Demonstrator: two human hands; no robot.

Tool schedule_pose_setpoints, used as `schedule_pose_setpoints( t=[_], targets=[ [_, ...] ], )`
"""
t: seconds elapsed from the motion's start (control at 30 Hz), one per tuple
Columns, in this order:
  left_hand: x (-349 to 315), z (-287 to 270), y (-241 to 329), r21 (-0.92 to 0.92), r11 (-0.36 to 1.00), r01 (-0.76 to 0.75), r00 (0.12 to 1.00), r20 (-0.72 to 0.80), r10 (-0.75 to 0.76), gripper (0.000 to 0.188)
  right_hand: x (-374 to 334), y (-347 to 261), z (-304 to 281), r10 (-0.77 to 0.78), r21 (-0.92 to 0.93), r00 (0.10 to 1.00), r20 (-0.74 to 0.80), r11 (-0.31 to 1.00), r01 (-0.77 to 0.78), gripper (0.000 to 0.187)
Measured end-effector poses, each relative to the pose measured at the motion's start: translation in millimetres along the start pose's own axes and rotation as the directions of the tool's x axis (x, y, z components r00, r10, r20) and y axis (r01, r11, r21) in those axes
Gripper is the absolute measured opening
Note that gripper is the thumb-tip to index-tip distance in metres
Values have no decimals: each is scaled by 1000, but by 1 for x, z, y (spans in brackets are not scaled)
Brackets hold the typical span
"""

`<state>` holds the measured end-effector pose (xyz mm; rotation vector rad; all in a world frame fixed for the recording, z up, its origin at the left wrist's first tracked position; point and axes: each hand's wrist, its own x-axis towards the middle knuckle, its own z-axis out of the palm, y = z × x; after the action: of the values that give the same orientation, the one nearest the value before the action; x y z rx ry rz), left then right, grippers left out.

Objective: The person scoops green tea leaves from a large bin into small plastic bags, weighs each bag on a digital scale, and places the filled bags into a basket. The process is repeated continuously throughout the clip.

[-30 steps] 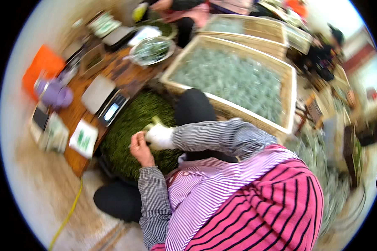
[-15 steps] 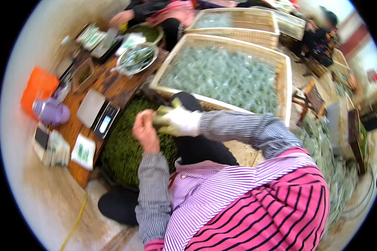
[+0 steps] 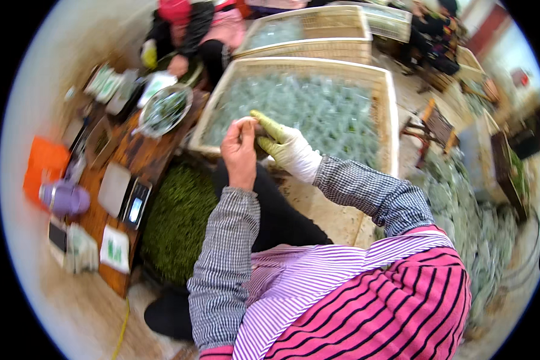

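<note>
My bare left hand is raised over the near edge of a cream plastic crate, its fingertips pinched around a small whitish bit. Facing it is my right hand, in a white glove with yellow-green fingers, thumb and forefinger curved toward the left fingertips. Between the hands is something small and dark, too blurred to name. Many clear plastic packets with greenish contents fill the crate. Left of my knee stands a tub heaped with small green leaves.
A wooden table at left holds a digital scale, a purple flask, a white-and-green pouch and a bowl of packets. Another person works beyond it. More packets lie at right, near a small folding stool.
Both hands have moved from above the green leaves up and right to the crate's near edge. The view has shifted, and the other person's hand has come down toward the far basin.
</note>
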<state>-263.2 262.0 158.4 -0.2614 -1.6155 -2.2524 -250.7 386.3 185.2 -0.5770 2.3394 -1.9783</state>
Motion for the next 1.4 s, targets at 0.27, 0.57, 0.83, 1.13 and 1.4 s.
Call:
schedule_pose_setpoints(
  t=[0.27,0.57,0.83,1.13,1.4],
  targets=[
    [-42,16,-54,478,866,-146,891,444,-95,55,1,56,-244,-121,-416,661,-741,855,-310,32],
    [-57,20,-101,641,528,-557,688,713,-139,26,13,252,-300,307,-284,330,-893,186,-941,37],
    [-61,23,-110,616,545,-569,711,701,-50,19,-15,353,-388,309,-803,821,-480,222,-553,34],
    [-50,-116,-2,774,573,-269,948,107,300,34,31,173,-248,30,-141,718,-696,974,-177,36],
    [-156,-398,110,783,-271,560,776,-382,501,25,31,57,37,103,26,984,-142,995,-101,38]
  ],
)
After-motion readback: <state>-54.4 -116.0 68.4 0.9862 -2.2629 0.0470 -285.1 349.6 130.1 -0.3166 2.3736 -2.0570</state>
